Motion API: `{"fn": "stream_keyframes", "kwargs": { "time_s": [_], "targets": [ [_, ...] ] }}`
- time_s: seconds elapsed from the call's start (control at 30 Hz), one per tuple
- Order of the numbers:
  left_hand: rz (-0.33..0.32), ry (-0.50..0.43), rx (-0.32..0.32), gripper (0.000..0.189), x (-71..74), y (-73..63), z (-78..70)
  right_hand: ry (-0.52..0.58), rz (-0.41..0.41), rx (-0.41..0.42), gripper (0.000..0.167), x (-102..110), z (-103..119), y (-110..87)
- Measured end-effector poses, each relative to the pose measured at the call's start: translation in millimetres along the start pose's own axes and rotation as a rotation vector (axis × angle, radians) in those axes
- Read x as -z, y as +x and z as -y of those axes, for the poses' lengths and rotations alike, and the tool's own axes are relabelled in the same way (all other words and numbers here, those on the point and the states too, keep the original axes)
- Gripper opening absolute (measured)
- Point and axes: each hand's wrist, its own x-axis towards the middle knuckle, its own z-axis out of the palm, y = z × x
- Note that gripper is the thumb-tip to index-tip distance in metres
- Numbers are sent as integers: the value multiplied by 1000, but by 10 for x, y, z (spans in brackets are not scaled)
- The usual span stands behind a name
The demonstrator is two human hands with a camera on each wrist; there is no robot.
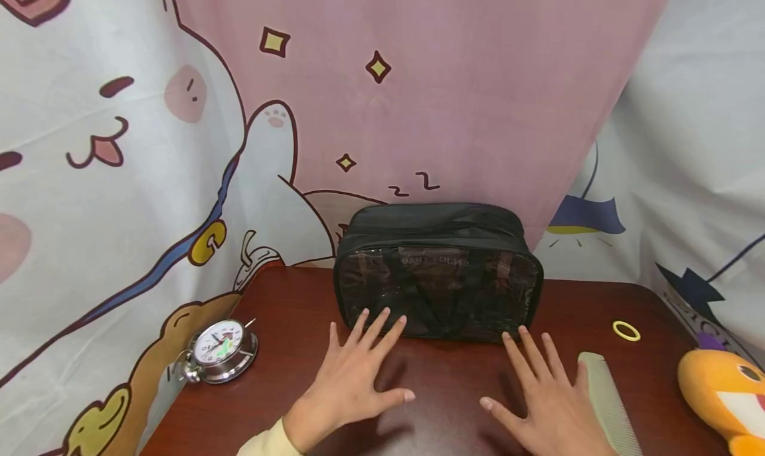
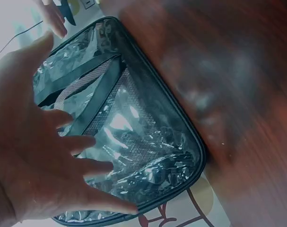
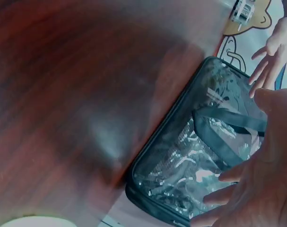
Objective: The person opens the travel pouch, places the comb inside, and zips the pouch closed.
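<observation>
A black toiletry bag [image 1: 439,290] with a see-through front panel and dark strap handles stands upright at the back of the table. Both hands are spread in front of it, holding nothing. My left hand [image 1: 352,376] has its fingertips overlapping the bag's lower left front in the head view. My right hand [image 1: 546,403] is by the bag's lower right corner, its fingers straight and apart. In the left wrist view, the clear panel [image 2: 129,127] shines behind the left fingers. A pale green comb [image 1: 608,403] lies right beside the right hand.
A silver alarm clock [image 1: 221,353] lies face up at the table's left edge. On the right are a yellow ring [image 1: 625,330] and an orange plush toy [image 1: 723,396]. Behind the reddish-brown table [image 1: 287,310] hangs a printed curtain [image 1: 478,97].
</observation>
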Motion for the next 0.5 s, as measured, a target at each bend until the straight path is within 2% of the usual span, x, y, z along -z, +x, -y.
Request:
{"fn": "stream_keyframes", "kwargs": {
  "time_s": [0.1,0.2,0.27,0.37,0.5],
  "targets": [
    [-82,-74,-49,95,77,25,31,89,-32,30,112,84,-27,11],
    [-221,-167,-105,87,177,56,99,216,-84,60,102,189,-59,31],
    [-335,-226,-137,82,256,74,163,293,-127,70,95,267,-79,39],
    [-525,-327,-200,76,377,113,283,380,-235,95,82,379,-122,61],
    [-789,-481,-259,65,506,228,485,485,-413,111,65,510,-203,143]
  ]
}}
